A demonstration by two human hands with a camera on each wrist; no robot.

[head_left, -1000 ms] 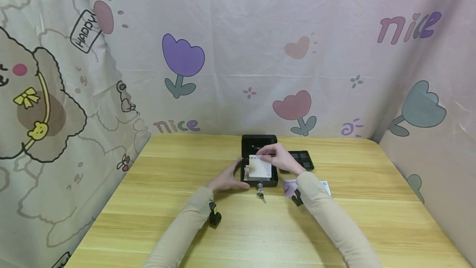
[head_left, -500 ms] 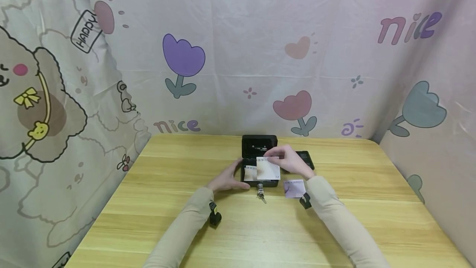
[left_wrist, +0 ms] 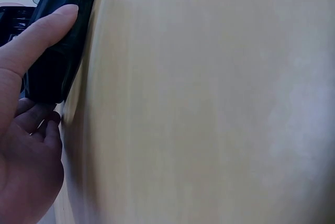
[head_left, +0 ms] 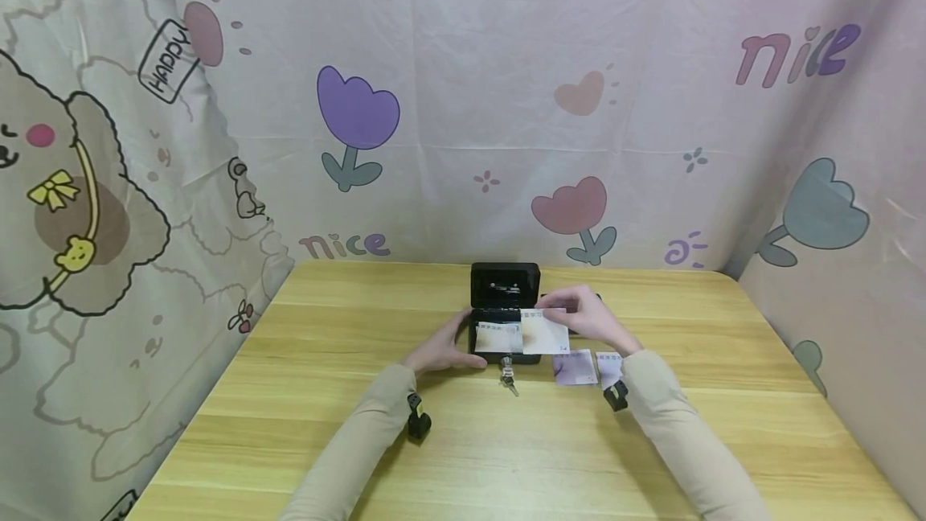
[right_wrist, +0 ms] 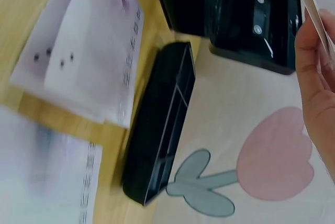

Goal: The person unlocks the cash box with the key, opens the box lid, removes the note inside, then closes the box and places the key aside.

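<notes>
A small black cash box (head_left: 526,359) stands on the table with its lid (head_left: 505,278) raised. My left hand (head_left: 443,348) grips the box's left side; in the left wrist view its thumb (left_wrist: 44,35) lies on the front face. Keys (head_left: 509,379) hang from the front lock. A pale printed banknote (head_left: 499,337) lies in the box. My right hand (head_left: 582,313) pinches the top edge of another banknote (head_left: 544,336), held over the box's right edge. The right wrist view shows this held banknote (right_wrist: 311,1) nearly edge-on.
Right of the box, purplish banknotes (head_left: 575,368) lie on the table, with more notes (head_left: 608,364) beside them, partly hidden by the right wrist camera. A black compartment tray (right_wrist: 152,135) sits behind them, mostly covered by my right hand in the head view. A patterned curtain hangs behind.
My right hand has moved rightward with the pinched banknote, from over the middle of the box to its right edge, uncovering the banknote inside. My left hand has stayed still.
</notes>
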